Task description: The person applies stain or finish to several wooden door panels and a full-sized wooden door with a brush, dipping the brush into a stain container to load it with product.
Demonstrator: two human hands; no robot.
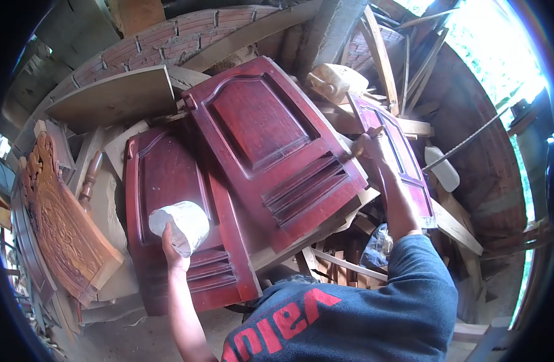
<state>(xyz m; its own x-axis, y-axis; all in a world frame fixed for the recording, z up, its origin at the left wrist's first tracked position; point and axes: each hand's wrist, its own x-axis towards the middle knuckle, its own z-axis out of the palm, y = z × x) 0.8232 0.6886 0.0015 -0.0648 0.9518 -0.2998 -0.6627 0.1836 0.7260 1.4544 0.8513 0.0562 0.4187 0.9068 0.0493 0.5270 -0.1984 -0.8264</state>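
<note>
My left hand (173, 247) is wrapped round a white, stained container (183, 224), tilted in front of the lower red door panel (168, 175). On the right, my right hand (372, 145) grips a small brush-like tool (355, 149), its end close to the right edge of the upper red door panel (259, 127); whether it touches cannot be made out. The upper panel leans across the lower one, and both have raised mouldings and slats. Just behind my right hand stands a narrower red panel (403, 158).
A carved wooden piece (62, 217) and a turned spindle (91, 176) stand at the left. A yellowish jug (337, 81) lies beyond the doors. Wooden planks (379, 60), a white bottle (443, 169) and a hanging rope (470, 136) are at the right, with scrap wood below.
</note>
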